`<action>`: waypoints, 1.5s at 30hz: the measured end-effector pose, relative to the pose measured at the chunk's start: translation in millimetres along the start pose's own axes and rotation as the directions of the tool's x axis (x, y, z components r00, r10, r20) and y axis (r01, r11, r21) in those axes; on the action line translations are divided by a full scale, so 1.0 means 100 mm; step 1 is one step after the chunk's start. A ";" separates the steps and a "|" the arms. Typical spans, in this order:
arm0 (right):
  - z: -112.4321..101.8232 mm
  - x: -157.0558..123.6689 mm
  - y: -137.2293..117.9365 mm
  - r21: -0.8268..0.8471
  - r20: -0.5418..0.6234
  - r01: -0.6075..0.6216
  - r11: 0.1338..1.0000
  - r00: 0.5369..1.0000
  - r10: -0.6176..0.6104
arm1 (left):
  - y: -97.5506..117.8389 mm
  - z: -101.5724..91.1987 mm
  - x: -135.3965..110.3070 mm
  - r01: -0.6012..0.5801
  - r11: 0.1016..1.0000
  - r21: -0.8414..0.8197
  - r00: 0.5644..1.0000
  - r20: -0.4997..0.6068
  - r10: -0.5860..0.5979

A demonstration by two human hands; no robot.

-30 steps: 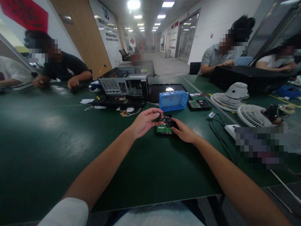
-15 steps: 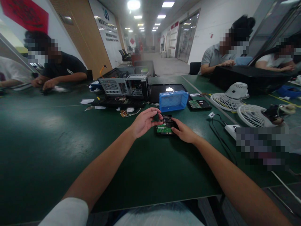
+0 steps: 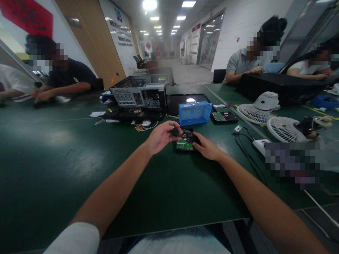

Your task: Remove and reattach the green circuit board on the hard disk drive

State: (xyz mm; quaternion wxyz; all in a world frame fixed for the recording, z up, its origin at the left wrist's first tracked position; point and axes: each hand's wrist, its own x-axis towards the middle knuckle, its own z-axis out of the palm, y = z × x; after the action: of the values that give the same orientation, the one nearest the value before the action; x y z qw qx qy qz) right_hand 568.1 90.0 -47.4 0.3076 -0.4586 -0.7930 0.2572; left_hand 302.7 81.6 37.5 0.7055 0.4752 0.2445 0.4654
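The hard drive [image 3: 186, 141] on the table [image 3: 159, 197], probably dense and stiff with a fragile board [image 3: 182, 145], is best held by its side edges, the right hand [image 3: 208, 147] spread along the right one; whether the curled left hand [image 3: 161, 138] pinches anything cannot be told.

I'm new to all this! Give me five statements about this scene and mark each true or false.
1. The right hand touches the hard drive. True.
2. The left hand lies flat, palm down. False: the left hand is curled beside the hard drive.
3. A black-and-green device sits right of the blue bin. True.
4. The computer case stands right of the blue bin. False: the computer case stands left.
5. The table is green. True.
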 end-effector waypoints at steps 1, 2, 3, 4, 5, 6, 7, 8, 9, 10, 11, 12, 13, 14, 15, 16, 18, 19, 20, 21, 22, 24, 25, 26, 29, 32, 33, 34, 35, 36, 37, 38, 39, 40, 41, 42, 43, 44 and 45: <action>0.00 0.00 0.00 0.000 0.002 0.000 1.000 1.000 0.000 | 0.00 0.00 0.00 0.003 1.000 0.007 1.000 0.001 -0.003; 0.00 0.00 0.00 0.001 0.005 -0.001 1.000 1.000 0.001 | 0.00 0.00 0.00 0.006 1.000 0.015 1.000 0.002 -0.006; 0.00 0.00 0.00 0.002 0.006 -0.001 1.000 1.000 0.001 | 0.00 0.00 0.00 0.007 1.000 0.023 1.000 0.003 -0.007; 0.00 0.00 0.00 0.001 0.006 -0.001 1.000 1.000 0.001 | 0.00 0.00 0.00 0.005 1.000 0.029 1.000 0.003 -0.005; 0.00 0.01 -0.01 0.000 0.006 -0.002 1.000 1.000 0.002 | 0.00 0.00 0.00 0.001 1.000 0.031 1.000 0.004 -0.001; 0.00 0.01 -0.01 -0.002 0.004 -0.003 1.000 1.000 0.003 | 0.00 0.00 0.01 -0.004 1.000 0.030 1.000 0.005 0.004; 0.00 0.01 -0.01 -0.005 0.005 -0.006 1.000 1.000 0.006 | 0.00 0.00 0.01 -0.008 1.000 0.028 1.000 0.004 0.008; 0.00 0.01 -0.01 -0.007 0.006 -0.009 1.000 1.000 0.009 | 0.00 0.00 0.01 -0.010 1.000 0.026 1.000 0.001 0.010; 0.00 0.01 -0.01 -0.010 0.006 -0.013 1.000 1.000 0.013 | 0.00 0.00 0.01 -0.010 1.000 0.025 1.000 -0.003 0.010; 0.00 0.01 0.00 -0.013 0.007 -0.016 1.000 1.000 0.016 | 0.00 0.00 0.01 -0.009 1.000 0.025 1.000 -0.007 0.009; 0.00 0.01 0.00 -0.015 0.008 -0.017 1.000 1.000 0.018 | 0.00 0.00 0.01 -0.008 1.000 0.023 1.000 -0.012 0.008; 0.00 0.01 0.00 -0.017 0.009 -0.018 1.000 1.000 0.018 | 0.00 0.00 0.01 -0.007 1.000 0.021 1.000 -0.013 0.008; 0.00 0.01 0.00 -0.018 0.009 -0.018 1.000 1.000 0.018 | 0.00 -0.01 0.01 -0.008 1.000 0.017 1.000 -0.013 0.008; 0.00 0.01 0.00 -0.018 0.009 -0.019 1.000 1.000 0.019 | 0.00 -0.01 0.01 -0.009 1.000 0.012 1.000 -0.012 0.009; 0.00 0.02 0.01 -0.018 0.009 -0.022 1.000 1.000 0.022 | -0.01 -0.02 0.01 -0.011 1.000 0.007 1.000 -0.011 0.011; 0.00 0.02 0.01 -0.018 0.008 -0.024 1.000 1.000 0.024 | -0.01 -0.02 0.02 -0.011 1.000 0.005 1.000 -0.011 0.012; 0.00 0.02 0.01 -0.015 0.004 -0.024 1.000 1.000 0.024 | -0.03 -0.03 0.02 -0.013 1.000 0.002 1.000 -0.015 0.013; 0.00 0.02 0.01 -0.014 0.003 -0.021 1.000 1.000 0.021 | -0.03 -0.04 0.02 -0.014 1.000 0.001 1.000 -0.017 0.014; 0.00 0.01 0.01 -0.013 0.002 -0.019 1.000 1.000 0.019 | -0.04 -0.04 0.02 -0.014 1.000 -0.001 1.000 -0.018 0.014; 0.00 0.01 0.01 -0.013 0.003 -0.017 1.000 1.000 0.017 | -0.04 -0.04 0.02 -0.014 1.000 -0.002 1.000 -0.017 0.014; 0.00 0.01 0.01 -0.013 0.004 -0.017 1.000 1.000 0.017 | -0.04 -0.04 0.02 -0.013 1.000 -0.003 1.000 -0.016 0.013; 0.00 0.01 0.01 -0.013 0.005 -0.018 1.000 1.000 0.018 | -0.04 -0.04 0.03 -0.012 1.000 0.002 1.000 -0.012 0.012; 0.00 0.00 0.00 -0.013 0.003 -0.018 1.000 1.000 0.019 | -0.05 -0.04 0.03 -0.014 1.000 0.005 1.000 -0.010 0.014; 0.00 0.00 0.00 -0.015 0.003 -0.020 1.000 1.000 0.020 | -0.05 -0.04 0.03 -0.015 1.000 0.008 1.000 -0.009 0.015; 0.00 0.00 -0.01 -0.018 0.003 -0.020 1.000 1.000 0.021 | -0.05 -0.04 0.03 -0.016 1.000 0.010 1.000 -0.016 0.016; 0.01 0.01 0.01 -0.011 0.000 -0.006 1.000 1.000 0.006 | -0.04 -0.04 0.04 -0.018 1.000 0.022 0.999 -0.028 0.018; 0.02 0.01 0.02 -0.010 -0.003 -0.003 1.000 1.000 0.003 | -0.04 -0.03 0.03 -0.018 0.999 0.028 0.999 -0.028 0.019; 0.02 0.01 0.02 -0.012 -0.004 -0.002 1.000 1.000 0.002 | -0.03 -0.03 0.03 -0.017 0.999 0.035 1.000 -0.025 0.018; 0.02 0.01 0.03 -0.014 -0.005 -0.003 1.000 1.000 0.003 | -0.03 -0.02 0.03 -0.013 0.999 0.044 1.000 -0.020 0.014; 0.02 0.01 0.03 -0.015 -0.004 -0.003 1.000 1.000 0.003 | -0.02 -0.01 0.02 -0.009 0.998 0.055 1.000 -0.017 0.010; 0.02 0.01 0.03 -0.013 -0.004 -0.003 1.000 1.000 0.003 | -0.01 -0.01 0.02 -0.006 0.998 0.069 1.000 -0.015 0.007; 0.02 0.01 0.03 -0.010 -0.004 -0.002 1.000 1.000 0.002 | -0.01 0.00 0.01 -0.008 0.996 0.088 1.000 -0.015 0.010; 0.02 0.01 0.03 -0.007 -0.003 -0.003 1.000 1.000 0.003 | -0.01 0.00 0.01 -0.016 0.994 0.110 1.000 -0.017 0.018; 0.02 0.01 0.03 -0.006 -0.003 -0.006 1.000 1.000 0.006 | 0.00 0.00 0.00 -0.033 0.990 0.140 0.999 -0.026 0.037; 0.02 0.01 0.02 -0.006 0.000 -0.011 1.000 1.000 0.011 | 0.00 0.01 0.00 -0.063 0.981 0.183 0.997 -0.040 0.071; 0.02 0.01 0.01 -0.005 0.002 -0.017 1.000 1.000 0.017 | -0.01 0.01 0.00 -0.102 0.965 0.240 0.991 -0.057 0.119; 0.02 0.00 0.01 -0.005 0.005 -0.022 1.000 1.000 0.022 | -0.01 0.01 0.00 -0.146 0.941 0.306 0.982 -0.069 0.174; 0.01 0.00 0.01 -0.005 0.007 -0.026 1.000 1.000 0.026 | -0.01 0.01 0.00 -0.188 0.909 0.373 0.970 -0.072 0.230; 0.01 0.01 0.00 -0.004 0.006 -0.026 1.000 1.000 0.026 | -0.02 0.01 0.00 -0.224 0.873 0.433 0.958 -0.064 0.278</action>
State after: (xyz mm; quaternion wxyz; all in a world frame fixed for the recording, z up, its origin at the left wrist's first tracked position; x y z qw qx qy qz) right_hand 567.2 90.5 -48.5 0.3009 -0.4687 -0.7884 0.2612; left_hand 304.6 81.2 36.7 0.5030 0.6141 0.3189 0.5179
